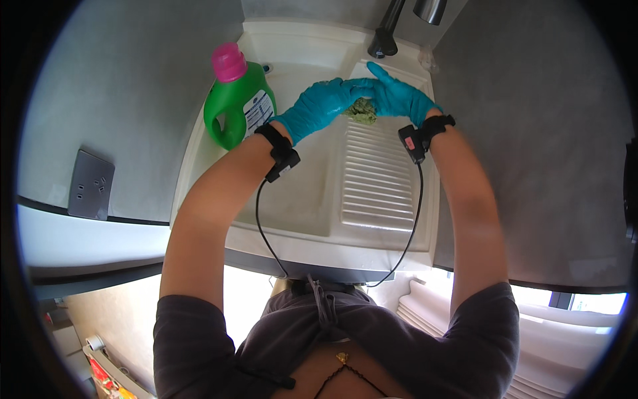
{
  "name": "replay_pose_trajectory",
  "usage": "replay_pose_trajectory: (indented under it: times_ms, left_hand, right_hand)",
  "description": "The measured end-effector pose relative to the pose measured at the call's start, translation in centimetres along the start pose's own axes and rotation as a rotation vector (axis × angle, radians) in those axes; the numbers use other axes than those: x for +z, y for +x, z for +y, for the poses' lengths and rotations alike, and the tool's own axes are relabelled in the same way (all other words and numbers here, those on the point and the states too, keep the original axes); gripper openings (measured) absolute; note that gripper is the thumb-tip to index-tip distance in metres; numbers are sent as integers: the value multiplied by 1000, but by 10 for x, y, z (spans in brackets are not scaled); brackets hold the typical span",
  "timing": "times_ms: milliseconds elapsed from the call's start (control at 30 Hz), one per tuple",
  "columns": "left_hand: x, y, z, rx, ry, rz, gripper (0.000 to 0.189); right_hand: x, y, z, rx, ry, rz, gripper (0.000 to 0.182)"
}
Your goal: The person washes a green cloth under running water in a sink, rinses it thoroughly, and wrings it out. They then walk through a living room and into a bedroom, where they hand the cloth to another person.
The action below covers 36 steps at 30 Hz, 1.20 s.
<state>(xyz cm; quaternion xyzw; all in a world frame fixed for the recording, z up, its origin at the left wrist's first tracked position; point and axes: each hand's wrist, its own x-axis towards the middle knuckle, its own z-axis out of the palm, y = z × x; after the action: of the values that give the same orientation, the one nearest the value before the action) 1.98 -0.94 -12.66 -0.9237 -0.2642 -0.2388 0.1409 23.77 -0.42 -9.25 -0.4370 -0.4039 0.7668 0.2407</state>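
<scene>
My left hand [321, 105] and my right hand [397, 97], both in teal rubber gloves, meet over the upper part of a white laundry sink [294, 199]. Their fingers overlap, and the right thumb points up and away. A crumpled, mottled green clump [363, 110], perhaps a cloth, shows just below the joined fingers and touches them. Which hand grips it is hidden by the overlap. Beneath lies the ribbed washboard [378, 174] moulded into the sink's right side. Beside my left wrist stands a green detergent jug [234, 107] with a pink cap and a label bearing writing.
A dark faucet [384, 42] and a metal cylinder [429, 11] are at the back right. Grey walls flank the sink closely. A socket plate [91, 184] is on the left wall. Black sensors with thin cables [418, 199] are strapped to both wrists.
</scene>
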Motion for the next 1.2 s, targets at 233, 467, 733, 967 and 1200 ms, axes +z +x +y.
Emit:
replay_pose_trajectory:
  times_ms: [233, 467, 733, 967, 1200]
  left_hand:
    - [-9, -6, -6, 54, 254, 21, 44]
    - [-26, -35, -7, -106, -95, -301, 27]
    - [-43, -74, -9, -407, -332, -500, 30]
    - [-55, -102, -9, -454, -695, -439, 30]
    - [-91, -119, -2, -733, -1267, -662, 20]
  right_hand:
    - [64, -13, 24, -29, -331, -297, 51]
    - [99, 15, 43, -191, -1146, 175, 26]
    - [149, 48, 67, -148, -1821, 635, 16]
    - [164, 40, 73, -524, -1929, 535, 14]
    - [181, 35, 76, -613, -2008, 494, 18]
